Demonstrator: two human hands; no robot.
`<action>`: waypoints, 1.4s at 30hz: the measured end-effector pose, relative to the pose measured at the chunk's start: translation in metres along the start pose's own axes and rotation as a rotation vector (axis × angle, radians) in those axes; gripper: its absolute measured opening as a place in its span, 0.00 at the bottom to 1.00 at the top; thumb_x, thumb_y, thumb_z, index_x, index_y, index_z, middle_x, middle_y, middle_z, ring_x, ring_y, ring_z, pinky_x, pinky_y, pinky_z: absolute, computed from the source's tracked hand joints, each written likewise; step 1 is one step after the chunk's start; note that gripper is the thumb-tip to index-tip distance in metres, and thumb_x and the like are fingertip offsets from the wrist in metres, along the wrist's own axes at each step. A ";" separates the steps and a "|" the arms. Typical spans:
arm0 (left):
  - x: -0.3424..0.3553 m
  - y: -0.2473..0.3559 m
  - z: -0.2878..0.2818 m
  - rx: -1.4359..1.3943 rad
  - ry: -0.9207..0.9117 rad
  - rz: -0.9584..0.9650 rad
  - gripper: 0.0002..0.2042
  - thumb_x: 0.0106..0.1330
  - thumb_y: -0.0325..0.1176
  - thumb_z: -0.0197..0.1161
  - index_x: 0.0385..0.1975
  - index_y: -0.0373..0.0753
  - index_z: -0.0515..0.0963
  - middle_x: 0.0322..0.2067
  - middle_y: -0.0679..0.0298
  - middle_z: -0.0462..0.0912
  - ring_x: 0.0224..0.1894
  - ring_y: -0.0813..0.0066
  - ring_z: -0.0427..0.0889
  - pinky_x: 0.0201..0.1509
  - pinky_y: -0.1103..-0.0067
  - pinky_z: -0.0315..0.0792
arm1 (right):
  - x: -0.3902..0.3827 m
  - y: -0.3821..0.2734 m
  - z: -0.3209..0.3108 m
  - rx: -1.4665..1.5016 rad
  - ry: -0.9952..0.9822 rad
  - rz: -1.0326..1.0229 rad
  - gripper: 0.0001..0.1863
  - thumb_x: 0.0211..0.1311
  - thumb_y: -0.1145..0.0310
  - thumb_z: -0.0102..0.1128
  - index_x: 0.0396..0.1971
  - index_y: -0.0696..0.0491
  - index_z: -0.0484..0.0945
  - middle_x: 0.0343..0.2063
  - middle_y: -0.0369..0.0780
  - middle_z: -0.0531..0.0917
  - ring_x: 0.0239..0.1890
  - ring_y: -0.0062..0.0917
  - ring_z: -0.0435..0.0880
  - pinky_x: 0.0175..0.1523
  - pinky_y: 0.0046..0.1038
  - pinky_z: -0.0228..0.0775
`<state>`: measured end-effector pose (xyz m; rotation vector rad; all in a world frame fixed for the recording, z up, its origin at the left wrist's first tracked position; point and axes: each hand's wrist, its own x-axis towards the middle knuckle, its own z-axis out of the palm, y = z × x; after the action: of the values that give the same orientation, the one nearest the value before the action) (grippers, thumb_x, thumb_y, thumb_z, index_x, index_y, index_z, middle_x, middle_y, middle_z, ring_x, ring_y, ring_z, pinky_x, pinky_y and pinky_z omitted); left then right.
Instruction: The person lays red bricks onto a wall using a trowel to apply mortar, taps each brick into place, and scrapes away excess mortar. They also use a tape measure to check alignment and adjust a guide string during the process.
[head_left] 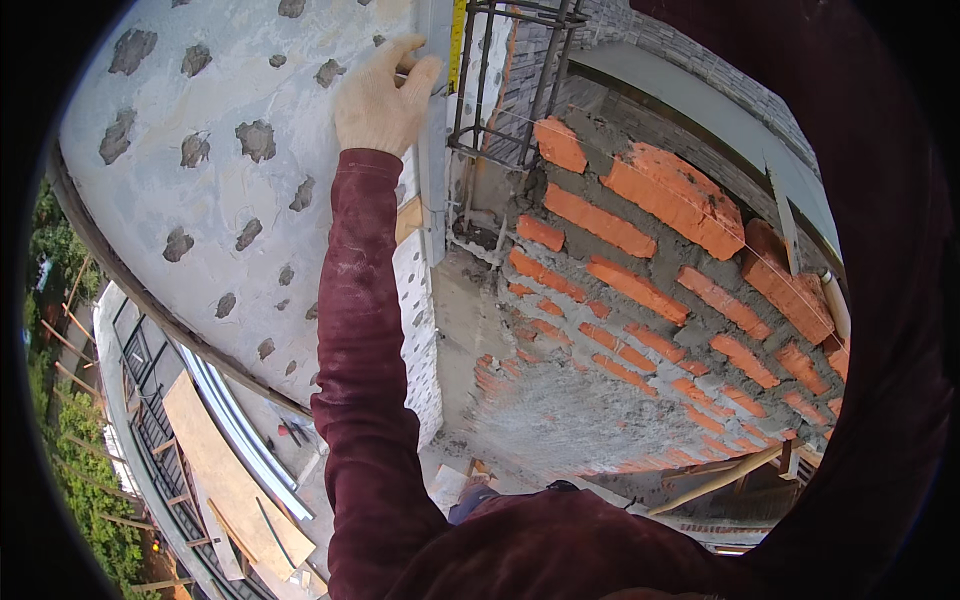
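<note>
My left hand (383,100), in a pale work glove, is raised against the speckled grey wall panel (225,190). Its fingers and thumb are curled toward each other beside the upright grey strip (434,150) at the panel's edge. Whatever they grip, if anything, is too small to make out. Just right of the fingertips, a yellow measuring tape blade (457,45) runs along the strip. My right arm (890,250) sweeps up the right side in a maroon sleeve, and its hand is out of the picture.
A steel rebar cage (515,80) stands right of the strip. Beyond it rises an orange brick wall (640,285) with rough mortar; larger bricks (680,195) lie along its top. A thin line crosses there. Far below left are a plywood sheet (225,460), metal channels and railing.
</note>
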<state>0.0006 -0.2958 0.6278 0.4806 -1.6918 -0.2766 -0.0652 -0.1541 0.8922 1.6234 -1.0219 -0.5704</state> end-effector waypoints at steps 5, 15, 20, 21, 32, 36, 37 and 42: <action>0.022 0.006 0.007 0.283 -0.153 -0.002 0.23 0.65 0.57 0.62 0.51 0.48 0.86 0.38 0.63 0.91 0.41 0.60 0.89 0.48 0.67 0.80 | 0.018 0.014 0.027 0.074 -0.010 -0.016 0.12 0.50 0.65 0.62 0.32 0.51 0.90 0.30 0.47 0.88 0.38 0.44 0.88 0.45 0.44 0.78; 0.037 0.009 0.022 0.464 -0.227 -0.064 0.18 0.66 0.54 0.62 0.44 0.51 0.89 0.38 0.67 0.91 0.40 0.62 0.89 0.46 0.69 0.80 | -0.012 0.003 0.051 0.294 -0.032 0.119 0.12 0.51 0.64 0.62 0.33 0.51 0.90 0.30 0.47 0.88 0.38 0.44 0.88 0.46 0.44 0.78; 0.036 0.007 0.026 0.444 -0.212 -0.047 0.17 0.65 0.53 0.62 0.42 0.49 0.89 0.36 0.65 0.91 0.39 0.62 0.90 0.45 0.69 0.80 | -0.035 -0.006 0.052 0.353 -0.033 0.157 0.13 0.51 0.64 0.62 0.34 0.51 0.89 0.30 0.47 0.88 0.39 0.44 0.88 0.46 0.44 0.78; 0.036 0.009 0.026 0.450 -0.212 -0.038 0.18 0.65 0.53 0.63 0.41 0.48 0.89 0.36 0.65 0.91 0.39 0.62 0.90 0.45 0.70 0.80 | -0.037 -0.007 0.050 0.370 -0.041 0.161 0.13 0.51 0.64 0.62 0.34 0.51 0.89 0.30 0.47 0.88 0.39 0.44 0.88 0.46 0.44 0.78; 0.027 0.015 0.028 0.396 -0.108 -0.062 0.18 0.61 0.50 0.70 0.42 0.43 0.89 0.35 0.60 0.91 0.38 0.64 0.90 0.47 0.72 0.80 | -0.066 -0.022 0.051 0.450 -0.003 0.213 0.13 0.52 0.64 0.62 0.35 0.51 0.89 0.31 0.47 0.88 0.39 0.44 0.88 0.46 0.44 0.78; 0.026 0.013 0.030 0.370 -0.121 -0.048 0.16 0.62 0.47 0.69 0.41 0.43 0.89 0.35 0.59 0.91 0.39 0.64 0.90 0.47 0.72 0.80 | -0.073 -0.027 0.050 0.455 -0.020 0.225 0.14 0.52 0.64 0.62 0.36 0.51 0.89 0.31 0.47 0.88 0.39 0.44 0.88 0.46 0.44 0.78; 0.026 0.010 0.030 0.334 -0.115 -0.032 0.16 0.63 0.46 0.69 0.42 0.42 0.88 0.36 0.59 0.91 0.40 0.65 0.90 0.47 0.71 0.80 | -0.075 -0.029 0.050 0.458 -0.021 0.227 0.14 0.52 0.63 0.62 0.36 0.51 0.89 0.31 0.47 0.88 0.39 0.44 0.88 0.46 0.44 0.78; 0.026 0.001 0.023 0.316 0.003 -0.011 0.16 0.64 0.40 0.68 0.48 0.41 0.83 0.36 0.62 0.90 0.37 0.63 0.89 0.45 0.69 0.81 | -0.080 -0.036 0.049 0.462 -0.020 0.231 0.14 0.52 0.63 0.62 0.36 0.52 0.88 0.31 0.48 0.88 0.39 0.44 0.88 0.46 0.44 0.78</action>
<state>-0.0250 -0.3088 0.6465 0.7225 -1.7384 -0.0141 -0.1331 -0.1110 0.8328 1.8611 -1.4076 -0.2004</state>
